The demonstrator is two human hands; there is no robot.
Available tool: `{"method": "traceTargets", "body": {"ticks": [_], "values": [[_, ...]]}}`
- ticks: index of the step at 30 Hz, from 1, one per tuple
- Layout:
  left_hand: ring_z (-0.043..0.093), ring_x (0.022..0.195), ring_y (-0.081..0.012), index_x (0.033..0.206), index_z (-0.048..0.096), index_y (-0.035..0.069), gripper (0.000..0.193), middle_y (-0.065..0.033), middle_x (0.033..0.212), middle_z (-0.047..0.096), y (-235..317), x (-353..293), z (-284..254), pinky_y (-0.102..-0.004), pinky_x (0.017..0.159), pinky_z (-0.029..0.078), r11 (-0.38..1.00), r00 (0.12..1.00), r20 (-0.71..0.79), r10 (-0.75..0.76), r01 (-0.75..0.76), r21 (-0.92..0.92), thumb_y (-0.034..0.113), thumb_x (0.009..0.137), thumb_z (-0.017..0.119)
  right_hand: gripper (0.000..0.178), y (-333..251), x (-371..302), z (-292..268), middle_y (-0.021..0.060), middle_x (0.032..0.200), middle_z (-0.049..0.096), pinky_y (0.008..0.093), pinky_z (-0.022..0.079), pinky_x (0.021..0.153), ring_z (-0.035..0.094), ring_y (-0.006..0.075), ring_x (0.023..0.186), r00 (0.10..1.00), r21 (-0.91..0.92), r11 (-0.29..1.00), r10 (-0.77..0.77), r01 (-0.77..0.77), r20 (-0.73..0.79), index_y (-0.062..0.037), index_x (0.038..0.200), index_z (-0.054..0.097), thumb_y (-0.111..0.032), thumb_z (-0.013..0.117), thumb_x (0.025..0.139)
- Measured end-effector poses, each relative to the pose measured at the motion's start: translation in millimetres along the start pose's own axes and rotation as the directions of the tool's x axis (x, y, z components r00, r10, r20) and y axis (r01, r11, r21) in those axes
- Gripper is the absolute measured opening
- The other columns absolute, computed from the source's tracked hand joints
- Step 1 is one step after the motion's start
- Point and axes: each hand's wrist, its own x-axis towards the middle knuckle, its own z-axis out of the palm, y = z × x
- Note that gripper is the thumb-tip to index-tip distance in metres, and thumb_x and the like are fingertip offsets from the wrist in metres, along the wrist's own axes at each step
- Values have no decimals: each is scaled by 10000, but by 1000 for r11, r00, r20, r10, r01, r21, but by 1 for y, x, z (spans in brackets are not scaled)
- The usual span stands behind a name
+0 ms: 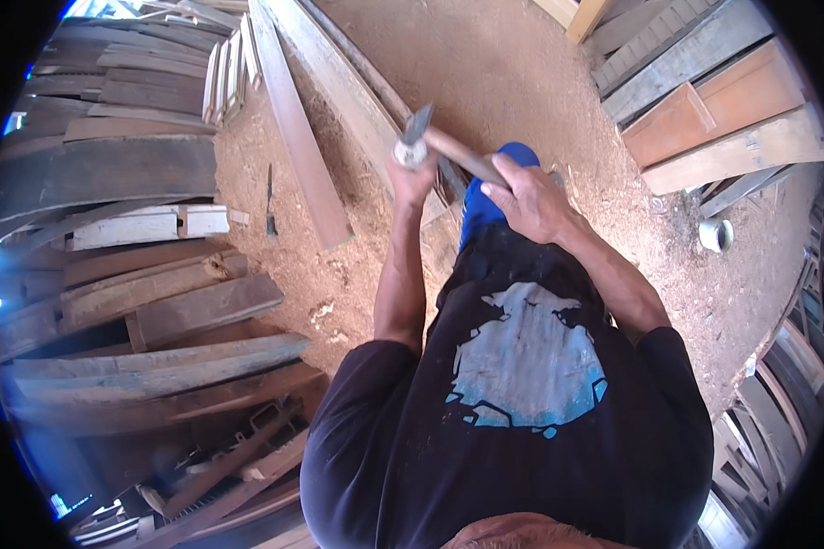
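Head view, worker's two bare hands over a workshop floor [485, 55] strewn with wood shavings. Item: one hammer [462, 156], brown handle, grey head, held aloft in front of the worker's body, its handle running from the right hand up and leftward to the head. Right hand [533, 203]: closed around the lower part of the handle, thumb lying along it. Left hand [414, 185]: closed in an upright fist around a piece with a whitish round end [412, 154] (the rest of it is hidden by the fingers and blurred, so its kind cannot be told). The hammer head sits just beyond that end; whether the two touch cannot be told. Beneath and beyond the left hand: one long pale plank [350, 87], slanting away toward the upper left; beside it, one reddish-brown board [298, 128], lying on the floor. Farther left: one slender dark tool [270, 218], on the shavings; then a large stack of timber [119, 169], mixed browns and greys, one length white. Right side: one orange-brown panel [760, 87] among leaning boards; below it, one white cylindrical container [708, 236], on the floor. Clothing: one black shirt [513, 476], short-sleeved, with a cracked pale-blue print on it.
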Motion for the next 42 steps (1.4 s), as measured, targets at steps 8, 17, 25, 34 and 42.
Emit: {"method": "traceTargets", "body": {"ticks": [8, 17, 25, 34, 42], "values": [[639, 721, -119, 930, 655, 7, 202, -43, 814, 685, -30, 60, -4, -276, 679, 524, 968, 953, -209, -217, 238, 80, 91, 805, 790, 415, -12, -23, -10, 132, 797, 605, 375, 479, 700, 586, 231, 725, 967, 414, 907, 37, 73, -251, 36, 1270, 547, -307, 533, 1036], [604, 700, -90, 866, 605, 43, 220, -5, 766, 645, 19, 34, 11, -271, 643, 508, 976, 988, 62, -145, 132, 172, 95, 798, 808, 457, -30, -38, -50, 15, 725, 523, 275, 425, 566, 485, 89, 624, 921, 525, 840, 87, 136, -379, 49, 1262, 536, -349, 542, 1037], [630, 727, -102, 890, 597, 51, 224, -17, 775, 660, 26, 21, 17, -288, 669, 530, 976, 984, 128, -127, 101, 192, 101, 793, 792, 456, -32, -38, -60, -11, 713, 519, 216, 407, 543, 471, 54, 609, 837, 489, 822, 29, 291, -546, 66, 1336, 515, -276, 531, 1035], [672, 768, -156, 932, 621, 37, 255, -106, 808, 695, 7, 5, 30, -326, 725, 553, 936, 976, 209, -63, -15, 352, 121, 749, 777, 405, 39, -15, 8, 304, 770, 611, 464, 495, 626, 617, 486, 683, 987, -103, 983, 143, -150, -75, 35, 1131, 528, -355, 538, 1022], [618, 724, -104, 977, 601, 28, 267, -19, 795, 650, 15, -5, 14, -275, 661, 519, 976, 975, 197, -106, 64, 208, 80, 777, 770, 323, 5, -6, 13, 99, 745, 582, 364, 476, 583, 591, 222, 660, 685, 118, 897, -234, 425, -690, 40, 1217, 495, -229, 490, 1038]]}}
